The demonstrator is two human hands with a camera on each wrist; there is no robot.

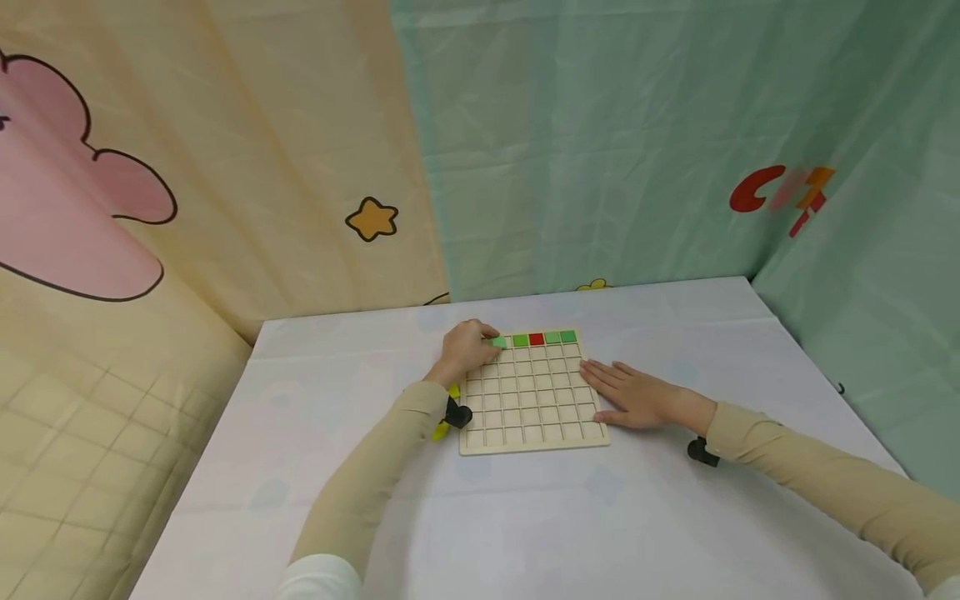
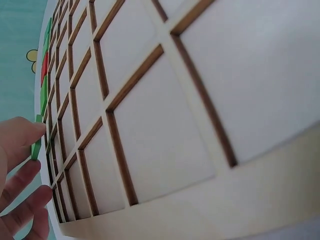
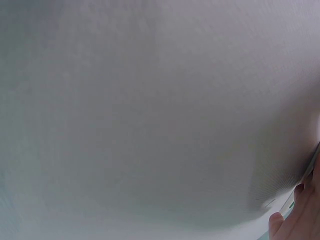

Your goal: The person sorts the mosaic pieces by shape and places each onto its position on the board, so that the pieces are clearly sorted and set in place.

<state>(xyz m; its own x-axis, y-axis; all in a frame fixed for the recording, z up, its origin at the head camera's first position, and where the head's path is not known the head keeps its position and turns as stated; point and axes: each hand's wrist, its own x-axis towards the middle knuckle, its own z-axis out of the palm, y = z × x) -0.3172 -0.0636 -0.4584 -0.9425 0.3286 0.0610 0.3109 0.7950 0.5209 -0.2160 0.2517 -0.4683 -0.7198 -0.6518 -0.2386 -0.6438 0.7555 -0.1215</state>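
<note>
Pale tablecloth (image 1: pixel 570 517), beige curtain (image 1: pixel 285 100) with pink shape (image 1: pixel 75 192) and orange star (image 1: pixel 372 219), green curtain (image 1: pixel 600 150) with red curved print (image 1: pixel 744 195)

On the table (image 1: pixel 232 450) lies a gridded board (image 1: pixel 532 414); at its eleven o'clock the left hand (image 1: pixel 468 346) pinches a pale green tile (image 1: pixel 499 342); a red tile (image 1: pixel 536 339) sits at twelve, between green ones; the right hand (image 1: pixel 633 396), fingers straight, touches the edge at three; yellow pieces (image 1: pixel 441 431) show at eight.
</note>
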